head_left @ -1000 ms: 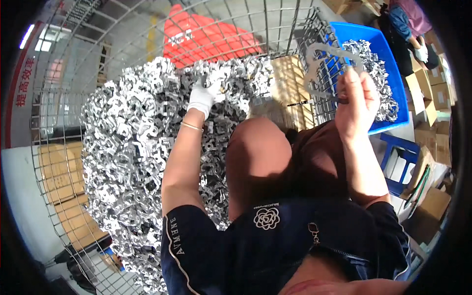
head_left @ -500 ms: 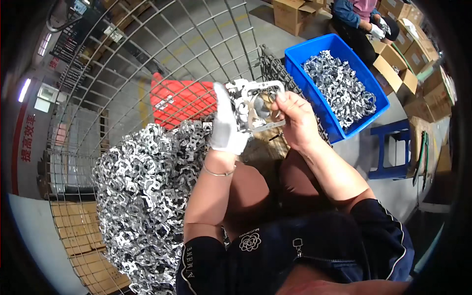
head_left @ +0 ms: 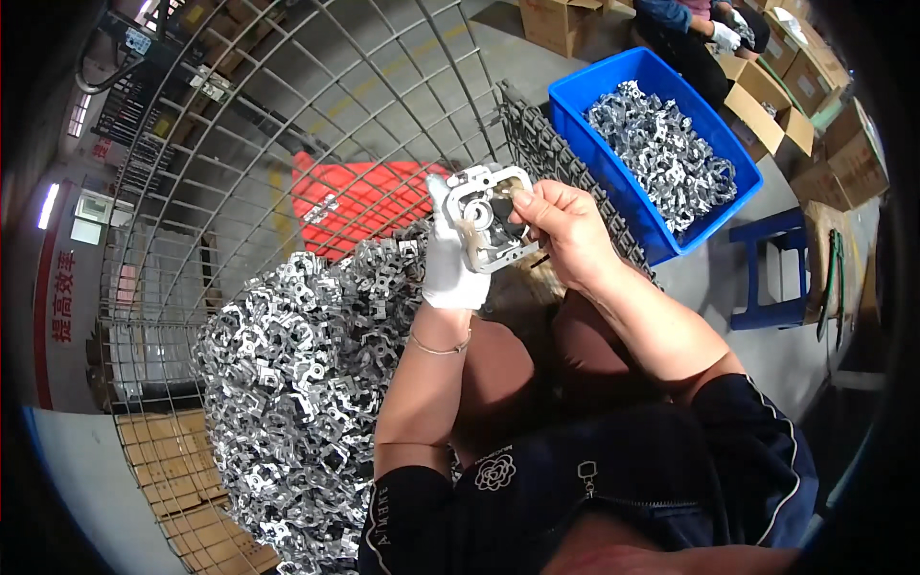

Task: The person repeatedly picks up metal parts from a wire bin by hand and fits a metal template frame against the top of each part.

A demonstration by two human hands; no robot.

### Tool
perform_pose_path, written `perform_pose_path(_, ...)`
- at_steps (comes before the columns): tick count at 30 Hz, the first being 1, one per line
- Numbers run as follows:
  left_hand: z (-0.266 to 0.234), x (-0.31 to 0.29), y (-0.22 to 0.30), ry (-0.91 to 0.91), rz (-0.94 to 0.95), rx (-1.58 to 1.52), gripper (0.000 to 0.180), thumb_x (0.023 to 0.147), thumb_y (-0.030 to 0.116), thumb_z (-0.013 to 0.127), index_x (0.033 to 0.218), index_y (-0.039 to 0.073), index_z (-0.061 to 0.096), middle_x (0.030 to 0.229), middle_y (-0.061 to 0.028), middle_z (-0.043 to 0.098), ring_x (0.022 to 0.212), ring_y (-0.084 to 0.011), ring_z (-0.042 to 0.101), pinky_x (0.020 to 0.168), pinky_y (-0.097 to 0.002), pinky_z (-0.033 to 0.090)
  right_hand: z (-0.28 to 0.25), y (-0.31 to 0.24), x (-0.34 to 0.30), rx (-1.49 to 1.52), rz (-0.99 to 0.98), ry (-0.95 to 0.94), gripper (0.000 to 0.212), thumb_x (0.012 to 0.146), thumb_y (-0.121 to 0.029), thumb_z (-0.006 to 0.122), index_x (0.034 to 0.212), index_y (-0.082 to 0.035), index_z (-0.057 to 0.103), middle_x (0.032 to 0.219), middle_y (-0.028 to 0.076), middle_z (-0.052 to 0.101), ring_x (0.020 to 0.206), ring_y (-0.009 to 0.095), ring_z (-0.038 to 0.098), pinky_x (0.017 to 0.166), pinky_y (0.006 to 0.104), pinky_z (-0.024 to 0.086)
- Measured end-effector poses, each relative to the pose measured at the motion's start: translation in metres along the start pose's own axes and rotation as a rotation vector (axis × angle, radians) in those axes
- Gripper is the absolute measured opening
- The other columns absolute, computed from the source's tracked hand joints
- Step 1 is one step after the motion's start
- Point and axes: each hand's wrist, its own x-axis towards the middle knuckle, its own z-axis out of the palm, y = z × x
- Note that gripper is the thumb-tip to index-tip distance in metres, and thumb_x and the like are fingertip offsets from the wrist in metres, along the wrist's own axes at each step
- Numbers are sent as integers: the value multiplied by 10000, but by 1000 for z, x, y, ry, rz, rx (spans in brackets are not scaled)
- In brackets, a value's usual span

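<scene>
In front of me, above my knees, is a silver metal casting [head_left: 477, 217], an open frame with a round boss inside. My left hand [head_left: 452, 276], in a white glove, is closed around its left side from behind. My bare right hand [head_left: 573, 228] pinches at the casting's right rim with thumb and bent fingers. Whether a small thing sits between those fingertips is hidden. Close by my left forearm lies a large heap of similar metal castings [head_left: 297, 383].
A wire mesh cage [head_left: 383, 91] surrounds the heap, with a red cloth-like sheet [head_left: 359, 206] beyond its mesh. To the right stand a blue crate [head_left: 613, 182] of metal parts, a blue stool [head_left: 771, 278] and cardboard boxes [head_left: 839, 163]. Another person's gloved hand [head_left: 725, 36] shows at the far right.
The casting has been tilted and turned in my left hand, so its frame faces me more squarely. My right fingers have shifted up along its right rim. The whole view has moved slightly.
</scene>
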Motion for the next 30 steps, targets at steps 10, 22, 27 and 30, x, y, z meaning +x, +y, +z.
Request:
perform_pose_path(10, -2, 0, -4, -146, 26, 35, 662, 849, 596, 257, 1108, 32, 487, 1028, -57, 574, 915, -159, 550, 808, -297, 448, 3, 1, 1, -136, -120, 51, 218, 816, -193, 593, 634, -74, 566, 562, -39, 522, 480, 22, 371, 459, 176, 273)
perform_pose_path(22, -2, -3, -9, -97, 81, 111, 647, 844, 610, 249, 1110, 70, 484, 993, -34, 572, 890, -142, 547, 785, -283, 448, 3, 1, -2, -155, -73, 67, 259, 814, -183, 584, 599, -42, 553, 526, -54, 447, 501, 21, 328, 449, 205, 247)
perform_pose_path(27, 2, 2, -7, 12, 19, 120, 596, 850, 589, 292, 1035, 70, 523, 907, -36, 593, 806, -133, 560, 691, -261, 470, 0, 9, 7, -153, -55, 90, 264, 809, -183, 590, 590, -37, 558, 515, -56, 432, 503, 24, 322, 455, 215, 247)
perform_pose_path(30, 4, 3, -8, 61, 31, 88, 558, 863, 561, 300, 1013, 77, 533, 874, -31, 597, 751, -132, 566, 630, -261, 478, 1, 9, 8, -104, -27, 84, 252, 808, -183, 593, 603, -39, 563, 533, -47, 461, 502, 29, 330, 459, 215, 256)
